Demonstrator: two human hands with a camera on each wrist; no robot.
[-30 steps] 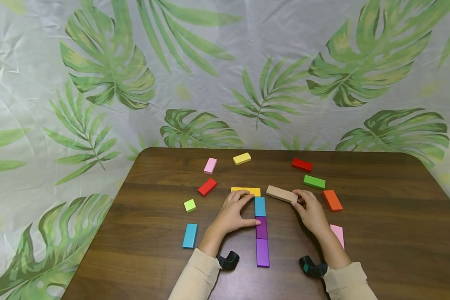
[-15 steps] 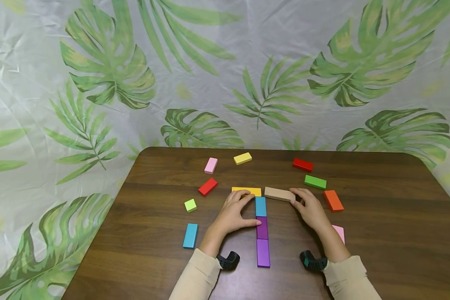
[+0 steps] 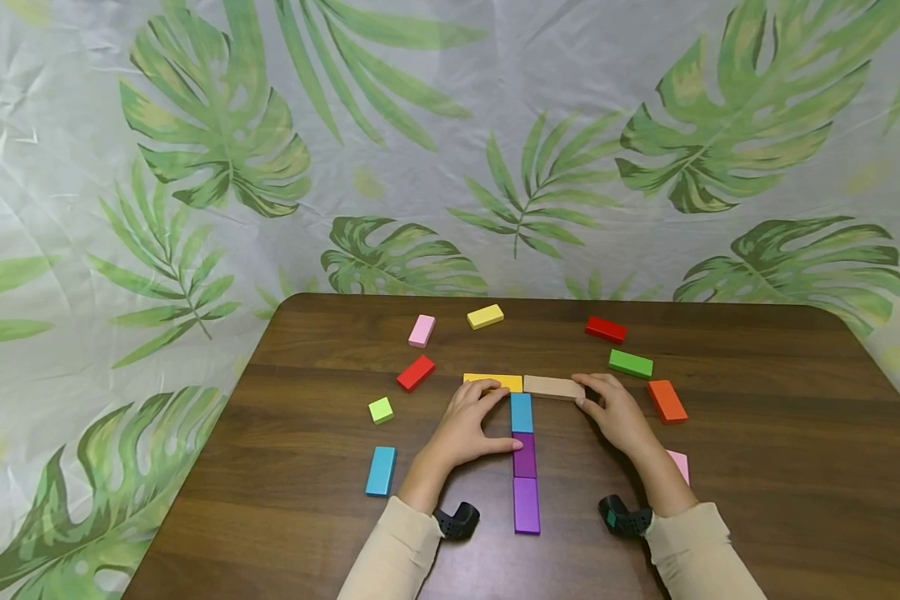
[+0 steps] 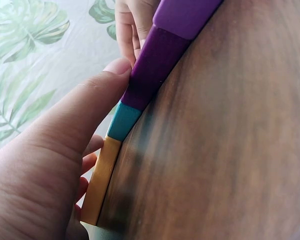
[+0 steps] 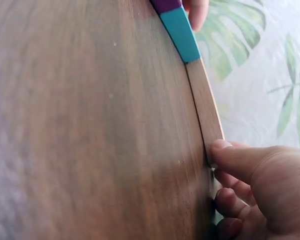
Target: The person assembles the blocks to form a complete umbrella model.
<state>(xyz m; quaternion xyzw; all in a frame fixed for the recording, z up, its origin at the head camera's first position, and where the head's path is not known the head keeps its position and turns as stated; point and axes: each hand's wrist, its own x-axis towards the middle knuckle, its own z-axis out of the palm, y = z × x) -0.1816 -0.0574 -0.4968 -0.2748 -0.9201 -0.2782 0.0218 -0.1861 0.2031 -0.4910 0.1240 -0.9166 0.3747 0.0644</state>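
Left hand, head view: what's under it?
The left hand covers part of a yellow-orange rectangular block with its fingers and, with its thumb tip, an edge of a dark purple rectangular block. Whatever lies directly beneath the palm is hidden; can't tell.

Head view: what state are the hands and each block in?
Left hand, thumb on dark purple block, fingers at amber block
Right hand, pinching tan block
Tan block, flat, end at amber block
Amber block, flat, partly covered by fingers
Dark purple block, flat, in line
Middle turquoise block, flat, in line
Light purple block, flat, in line
Outer blocks, separate
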